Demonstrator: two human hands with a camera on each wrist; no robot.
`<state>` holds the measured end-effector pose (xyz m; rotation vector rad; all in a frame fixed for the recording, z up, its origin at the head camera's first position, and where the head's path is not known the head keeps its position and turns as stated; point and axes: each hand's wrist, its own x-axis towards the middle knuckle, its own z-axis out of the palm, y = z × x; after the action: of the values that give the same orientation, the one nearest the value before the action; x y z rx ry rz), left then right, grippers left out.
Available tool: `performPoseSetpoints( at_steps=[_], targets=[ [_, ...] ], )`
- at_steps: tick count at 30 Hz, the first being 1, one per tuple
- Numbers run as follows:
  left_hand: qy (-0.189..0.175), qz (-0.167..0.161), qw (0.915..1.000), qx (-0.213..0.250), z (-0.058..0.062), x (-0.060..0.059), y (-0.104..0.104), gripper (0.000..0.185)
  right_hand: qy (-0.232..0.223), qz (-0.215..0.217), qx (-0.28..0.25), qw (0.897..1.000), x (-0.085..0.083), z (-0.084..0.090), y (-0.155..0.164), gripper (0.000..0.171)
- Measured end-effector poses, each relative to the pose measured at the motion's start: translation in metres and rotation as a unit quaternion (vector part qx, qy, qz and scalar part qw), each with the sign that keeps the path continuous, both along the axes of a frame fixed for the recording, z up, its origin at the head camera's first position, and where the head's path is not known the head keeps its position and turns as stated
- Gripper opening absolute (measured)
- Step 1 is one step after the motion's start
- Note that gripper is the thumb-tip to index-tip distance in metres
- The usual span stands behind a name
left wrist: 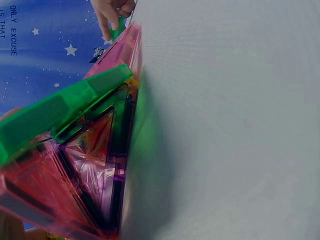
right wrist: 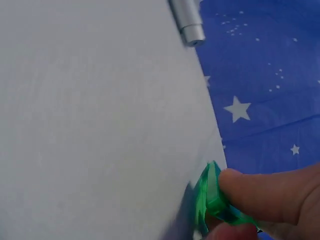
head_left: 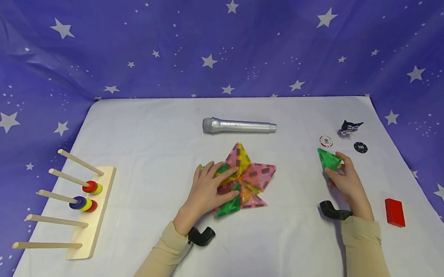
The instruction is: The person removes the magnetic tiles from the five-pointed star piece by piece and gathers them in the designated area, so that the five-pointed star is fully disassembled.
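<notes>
A flat star of translucent pink, yellow, orange and green triangle tiles (head_left: 248, 179) lies in the middle of the white table (head_left: 284, 250). My left hand (head_left: 208, 188) rests on its left side with fingers spread and straight; in the left wrist view the pink and green tiles (left wrist: 85, 150) fill the left half. Off to the right, my right hand (head_left: 346, 178) pinches a separate green triangle tile (head_left: 328, 159) between thumb and fingers, its edge on the table. The right wrist view shows that green tile (right wrist: 210, 195) held by a finger and thumb.
A silver microphone (head_left: 239, 126) lies behind the star. Two poker chips (head_left: 325, 141) and a small black figure (head_left: 350, 127) sit at the back right, a red block (head_left: 395, 212) at the right edge. A wooden peg rack (head_left: 86, 209) with coloured rings stands at the left.
</notes>
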<state>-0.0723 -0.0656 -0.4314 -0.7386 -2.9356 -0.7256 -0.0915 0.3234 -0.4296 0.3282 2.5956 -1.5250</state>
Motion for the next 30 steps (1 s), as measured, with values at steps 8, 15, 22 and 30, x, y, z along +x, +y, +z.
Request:
performPoseSetpoints(
  at_steps=[8, 15, 22, 30],
  targets=[
    [0.002, -0.004, 1.0000, 0.001, -0.001, 0.000, 0.001, 0.061, -0.013, 0.015, 0.229, 0.973, -0.003, 0.003, 0.001, 0.070],
    [0.002, -0.005, 1.0000, 0.003, -0.001, 0.000, 0.001, 0.061, 0.022, 0.029, 0.197, 0.980, 0.007, 0.016, -0.016, 0.062],
    [0.001, -0.003, 1.0000, 0.002, -0.001, -0.001, 0.000, 0.061, 0.077, 0.177, 0.069, 0.979, 0.025, 0.024, -0.073, 0.031],
    [-0.002, -0.001, 1.0000, 0.002, -0.001, -0.002, 0.000, 0.061, 0.070, 0.339, 0.043, 0.937, 0.040, 0.018, -0.119, 0.016]
  ],
)
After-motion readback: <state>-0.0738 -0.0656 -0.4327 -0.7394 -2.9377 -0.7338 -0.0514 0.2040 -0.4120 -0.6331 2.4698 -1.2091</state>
